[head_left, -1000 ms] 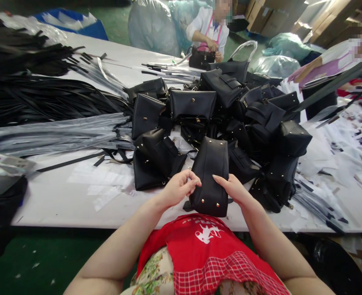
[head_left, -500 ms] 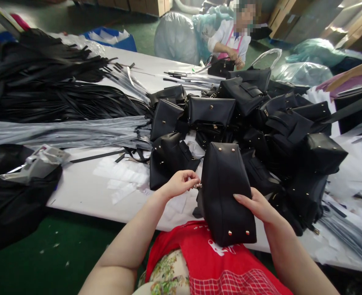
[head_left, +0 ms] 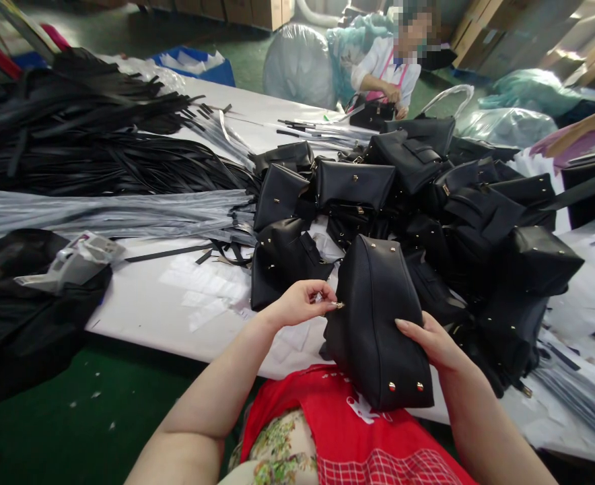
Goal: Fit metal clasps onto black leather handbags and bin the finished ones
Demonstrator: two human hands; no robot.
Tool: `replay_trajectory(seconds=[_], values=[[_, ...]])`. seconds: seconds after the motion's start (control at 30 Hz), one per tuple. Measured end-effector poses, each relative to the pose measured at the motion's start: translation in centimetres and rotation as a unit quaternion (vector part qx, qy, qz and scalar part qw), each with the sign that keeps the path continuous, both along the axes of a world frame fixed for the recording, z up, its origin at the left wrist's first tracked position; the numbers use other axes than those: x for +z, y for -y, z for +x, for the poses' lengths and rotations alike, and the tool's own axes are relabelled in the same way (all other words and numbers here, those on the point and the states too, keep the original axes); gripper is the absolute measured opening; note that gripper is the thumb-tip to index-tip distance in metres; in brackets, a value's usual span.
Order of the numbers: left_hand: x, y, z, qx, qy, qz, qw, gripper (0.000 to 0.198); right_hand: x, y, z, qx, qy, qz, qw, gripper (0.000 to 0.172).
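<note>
A black handbag (head_left: 386, 323) is held up in front of my red apron, its base with small gold metal feet turned toward me. My right hand (head_left: 431, 340) grips the bag's right side, thumb lying on the base and the other fingers hidden behind it. On the left side, my left hand (head_left: 305, 301) pinches a small gold metal clasp (head_left: 337, 305) against the bag. Just beyond the held bag, other black handbags (head_left: 355, 185) lie heaped on the white table (head_left: 141, 316).
Bundles of black straps (head_left: 126, 162) and plastic-wrapped grey strips (head_left: 100, 215) cover the table's left. A grey tape dispenser (head_left: 75, 259) rests on black fabric (head_left: 29, 337). Across the table a person (head_left: 386, 77) handles another black bag. A blue bin (head_left: 196, 67) stands behind.
The view has shifted slightly, so most things sit a little differently in frame. The held bag tilts slightly more. My left fingers remain at the clasp and my right hand keeps its grip.
</note>
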State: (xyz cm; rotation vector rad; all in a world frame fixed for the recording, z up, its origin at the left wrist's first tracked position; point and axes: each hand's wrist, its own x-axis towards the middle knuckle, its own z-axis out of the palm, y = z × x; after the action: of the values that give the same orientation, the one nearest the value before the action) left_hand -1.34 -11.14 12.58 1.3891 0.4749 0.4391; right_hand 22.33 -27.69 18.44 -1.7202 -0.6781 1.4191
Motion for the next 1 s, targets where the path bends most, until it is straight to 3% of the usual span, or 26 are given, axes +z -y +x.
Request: replay_trajectory(seconds=[0.27, 0.57, 0.8, 1.0], values=[[0.4, -0.3, -0.1, -0.058, 0.013, -0.028, 0.998, 0.027, 0.4, -0.2, -0.2, 0.006, 0.017, 0.005, 1.000, 0.043], [0.7, -2.2, -0.8, -0.211, -0.015, -0.061, 0.975, 0.031, 0.5, -0.5, -0.2, 0.065, -0.007, 0.002, 0.998, 0.039], [0.0, -1.7, -0.7, -0.120, 0.017, -0.104, 0.987, 0.032, 0.3, -0.6, -0.1, 0.006, 0.002, -0.005, 1.000, 0.047], [0.2, -1.6, -0.7, -0.126, 0.024, -0.087, 0.988, 0.030, 0.3, -1.0, -0.1, -0.005, -0.002, -0.014, 1.000, 0.047]])
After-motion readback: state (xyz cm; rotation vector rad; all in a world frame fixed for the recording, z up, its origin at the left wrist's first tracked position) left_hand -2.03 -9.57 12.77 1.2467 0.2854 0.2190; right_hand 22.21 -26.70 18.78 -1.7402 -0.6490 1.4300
